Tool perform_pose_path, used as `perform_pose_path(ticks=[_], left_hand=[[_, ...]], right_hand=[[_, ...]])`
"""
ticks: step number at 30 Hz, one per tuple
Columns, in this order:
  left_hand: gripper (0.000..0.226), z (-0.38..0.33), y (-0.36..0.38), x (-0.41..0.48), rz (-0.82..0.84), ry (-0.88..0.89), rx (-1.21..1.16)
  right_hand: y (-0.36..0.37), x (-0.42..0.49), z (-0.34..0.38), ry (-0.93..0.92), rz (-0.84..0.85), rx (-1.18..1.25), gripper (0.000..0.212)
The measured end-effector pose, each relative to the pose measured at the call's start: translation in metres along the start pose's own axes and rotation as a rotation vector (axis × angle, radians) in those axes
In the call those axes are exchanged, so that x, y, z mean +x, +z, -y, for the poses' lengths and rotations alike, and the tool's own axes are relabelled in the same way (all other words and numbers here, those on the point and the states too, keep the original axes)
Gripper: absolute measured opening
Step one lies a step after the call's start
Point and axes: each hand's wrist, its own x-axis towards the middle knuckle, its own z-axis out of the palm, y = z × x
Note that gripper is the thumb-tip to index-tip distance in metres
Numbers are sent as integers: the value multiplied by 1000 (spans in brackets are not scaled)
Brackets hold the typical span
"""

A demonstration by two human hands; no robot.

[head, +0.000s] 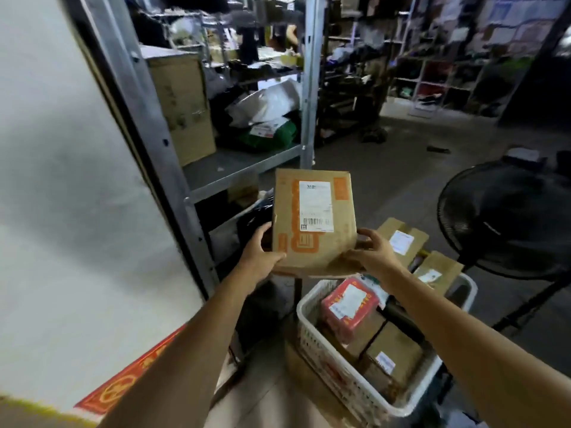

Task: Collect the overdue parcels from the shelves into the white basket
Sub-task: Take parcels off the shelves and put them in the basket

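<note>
I hold a brown cardboard parcel (313, 220) with orange print and a white shipping label in front of me, label facing up. My left hand (261, 253) grips its lower left corner and my right hand (372, 251) grips its lower right corner. The parcel hovers just above and left of the white basket (321, 362), which stands low at the right. Inside the basket lie several parcels, among them a red one (349, 307) and brown boxes (392, 353).
A grey metal shelf rack (241, 162) stands to the left, with a tall cardboard box (182, 106) and soft bagged parcels (265, 109) on it. A black floor fan (506, 217) stands right of the basket. A white wall fills the left side. More shelving lines the far background.
</note>
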Motion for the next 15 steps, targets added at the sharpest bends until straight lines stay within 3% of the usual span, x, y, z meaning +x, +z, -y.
perform_pose_path(ticks=[6,15], left_hand=[[84,42,-59,-79,-107,-7,-3],[71,97,-120,-245,-230,53,-98]], right_hand=[[54,-60,-3,1,161,24,53],[112,-196,-23,-128,269,-97,57]])
